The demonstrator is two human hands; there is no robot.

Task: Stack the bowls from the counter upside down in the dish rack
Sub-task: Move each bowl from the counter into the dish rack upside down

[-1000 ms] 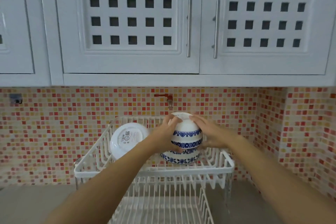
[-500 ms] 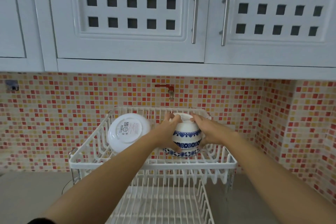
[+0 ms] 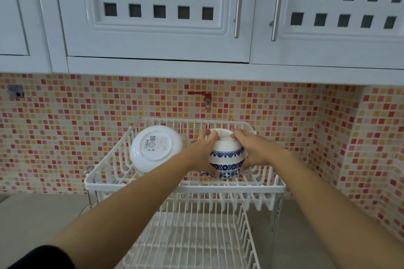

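Observation:
A stack of white bowls with blue flower bands (image 3: pixel 226 157) sits upside down on the upper tier of the white dish rack (image 3: pixel 185 188). My left hand (image 3: pixel 204 152) grips the stack's left side and my right hand (image 3: pixel 251 148) grips its right side, fingers over the top foot ring. A plain white bowl (image 3: pixel 155 148) leans on its side at the rack's left, its labelled base facing me.
The rack's lower tier (image 3: pixel 196 240) lies below, nearer to me, on the grey counter (image 3: pixel 39 214). A mosaic tile wall with a small red tap (image 3: pixel 202 96) stands behind. White cabinets (image 3: pixel 157 11) hang overhead.
The bowl stack has come lower into the upper tier with both hands still on it. The view has tilted down slightly.

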